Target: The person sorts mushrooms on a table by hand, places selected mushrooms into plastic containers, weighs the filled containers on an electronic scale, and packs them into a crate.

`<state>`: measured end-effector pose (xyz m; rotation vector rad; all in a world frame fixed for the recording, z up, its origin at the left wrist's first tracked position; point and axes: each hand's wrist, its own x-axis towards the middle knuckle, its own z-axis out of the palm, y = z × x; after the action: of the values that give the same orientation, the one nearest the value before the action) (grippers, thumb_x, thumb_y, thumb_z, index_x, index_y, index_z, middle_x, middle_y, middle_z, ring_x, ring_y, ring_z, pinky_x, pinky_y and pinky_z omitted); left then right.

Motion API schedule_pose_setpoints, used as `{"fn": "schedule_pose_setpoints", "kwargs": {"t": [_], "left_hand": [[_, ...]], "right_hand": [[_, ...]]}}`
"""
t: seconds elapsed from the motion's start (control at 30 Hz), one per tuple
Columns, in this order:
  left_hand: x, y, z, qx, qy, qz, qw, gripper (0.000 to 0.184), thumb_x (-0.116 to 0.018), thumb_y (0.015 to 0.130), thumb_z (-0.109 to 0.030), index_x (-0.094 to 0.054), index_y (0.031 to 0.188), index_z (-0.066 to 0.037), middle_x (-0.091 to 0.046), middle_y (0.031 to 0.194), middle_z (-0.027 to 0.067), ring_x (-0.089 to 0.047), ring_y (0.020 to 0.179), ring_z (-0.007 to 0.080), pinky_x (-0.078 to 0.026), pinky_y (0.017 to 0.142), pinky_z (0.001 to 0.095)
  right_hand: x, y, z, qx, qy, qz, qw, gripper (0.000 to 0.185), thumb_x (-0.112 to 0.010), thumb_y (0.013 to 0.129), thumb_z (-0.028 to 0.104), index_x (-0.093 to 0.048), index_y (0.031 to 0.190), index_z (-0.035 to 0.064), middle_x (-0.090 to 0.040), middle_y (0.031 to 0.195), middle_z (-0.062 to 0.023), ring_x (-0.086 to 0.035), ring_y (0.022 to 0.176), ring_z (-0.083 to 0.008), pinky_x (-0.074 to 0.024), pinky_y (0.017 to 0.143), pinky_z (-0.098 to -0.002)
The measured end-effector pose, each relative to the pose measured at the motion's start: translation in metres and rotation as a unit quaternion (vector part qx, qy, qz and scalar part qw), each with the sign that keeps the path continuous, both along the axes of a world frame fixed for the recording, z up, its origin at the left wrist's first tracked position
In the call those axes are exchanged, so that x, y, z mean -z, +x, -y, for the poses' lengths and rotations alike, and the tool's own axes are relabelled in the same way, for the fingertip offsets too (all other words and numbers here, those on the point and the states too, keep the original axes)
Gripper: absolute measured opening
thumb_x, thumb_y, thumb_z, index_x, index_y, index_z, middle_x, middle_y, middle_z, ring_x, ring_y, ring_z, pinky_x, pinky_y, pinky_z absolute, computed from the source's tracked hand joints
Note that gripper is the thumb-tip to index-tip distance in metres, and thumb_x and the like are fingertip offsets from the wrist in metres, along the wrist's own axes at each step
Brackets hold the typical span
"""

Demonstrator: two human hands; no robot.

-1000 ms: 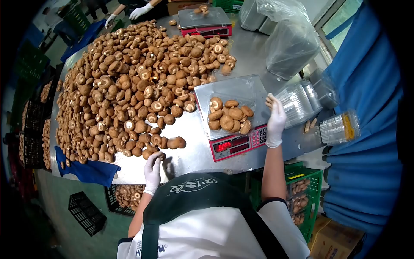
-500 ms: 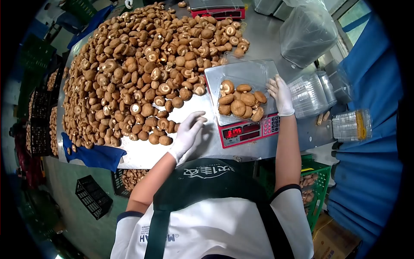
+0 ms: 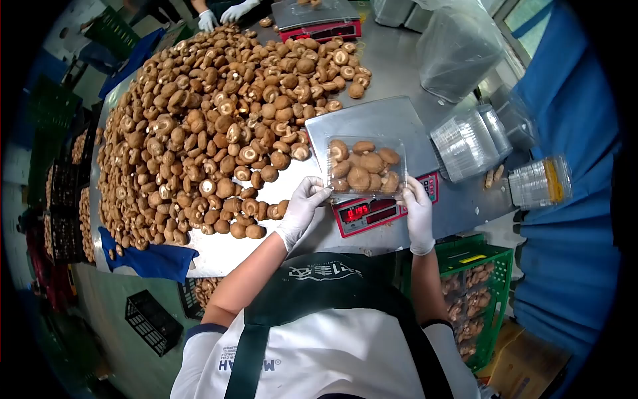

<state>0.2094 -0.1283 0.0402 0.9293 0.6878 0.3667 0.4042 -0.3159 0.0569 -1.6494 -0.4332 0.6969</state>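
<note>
A clear plastic box of brown mushrooms has its lid down and is over the front part of the steel scale. My left hand, in a white glove, pinches the box's left front corner. At the right front corner, my gloved right hand grips the box with thumb and fingers. Red digits glow on the scale's panel just below the box. A large heap of mushrooms covers the table to the left.
Stacked clear boxes and a bagged stack stand at the right. A second scale is at the back, near a co-worker's gloved hands. A green crate holds packed mushrooms below the table's right side. A blue cloth hangs over the front-left edge.
The open lid has been folded down over the box. My left hand has moved from the heap's front edge to the box, and my right hand has come down to its front corner.
</note>
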Motion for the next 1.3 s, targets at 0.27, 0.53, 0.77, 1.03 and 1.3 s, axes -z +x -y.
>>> {"fn": "schedule_pose_setpoints", "kwargs": {"t": [0.27,0.53,0.77,1.03,1.3], "left_hand": [[0.017,-0.002,-0.006,0.013,-0.015,0.010,1.000,0.010,-0.063,0.091,-0.004,-0.055,0.095,-0.009,-0.058,0.079,-0.0014,-0.057,0.071,0.0085,-0.048,0.068,0.0230],[0.013,-0.017,-0.027,0.028,0.002,-0.019,0.999,0.018,-0.062,0.095,-0.024,-0.057,0.106,-0.011,-0.061,0.093,0.0006,-0.059,0.085,0.0126,-0.049,0.078,0.0299],[-0.006,-0.051,-0.096,-0.053,0.092,-0.016,0.994,0.030,-0.054,0.101,-0.025,-0.058,0.119,-0.002,-0.063,0.095,0.0007,-0.056,0.078,0.0076,-0.046,0.075,0.0233],[-0.057,0.009,-0.114,-0.035,0.364,-0.038,0.930,0.031,-0.060,0.097,-0.024,-0.060,0.121,-0.003,-0.063,0.108,0.0054,-0.058,0.102,0.0150,-0.046,0.090,0.0291],[-0.058,0.119,-0.122,0.207,0.657,-0.022,0.725,0.064,-0.073,0.087,-0.033,-0.051,0.135,0.002,-0.055,0.136,0.0186,-0.052,0.126,0.0298,-0.039,0.107,0.0373]], "right_hand": [[0.024,-0.008,-0.008,0.063,0.124,-0.099,0.985,0.038,-0.047,0.089,-0.007,-0.054,0.126,-0.0023,-0.063,0.107,-0.0052,-0.058,0.087,-0.0096,-0.0456,0.074,-0.0216],[0.011,-0.044,0.003,0.177,0.156,-0.163,0.958,0.045,-0.052,0.100,0.020,-0.045,0.143,0.0049,-0.056,0.126,-0.0080,-0.060,0.089,-0.0127,-0.0488,0.082,-0.0267],[0.067,-0.086,0.096,0.271,0.076,-0.105,0.954,0.045,-0.049,0.102,0.026,-0.045,0.143,0.0059,-0.058,0.128,-0.0059,-0.061,0.097,-0.0134,-0.0473,0.084,-0.0263],[0.059,-0.128,0.151,0.252,0.020,-0.070,0.965,0.049,-0.047,0.101,0.024,-0.041,0.144,0.0012,-0.057,0.128,-0.0123,-0.060,0.095,-0.0153,-0.0475,0.085,-0.0291],[0.087,-0.186,0.144,0.170,-0.035,0.097,0.980,0.030,-0.060,0.093,0.012,-0.062,0.121,0.0002,-0.067,0.104,-0.0114,-0.063,0.095,-0.0170,-0.0503,0.087,-0.0279]]}}
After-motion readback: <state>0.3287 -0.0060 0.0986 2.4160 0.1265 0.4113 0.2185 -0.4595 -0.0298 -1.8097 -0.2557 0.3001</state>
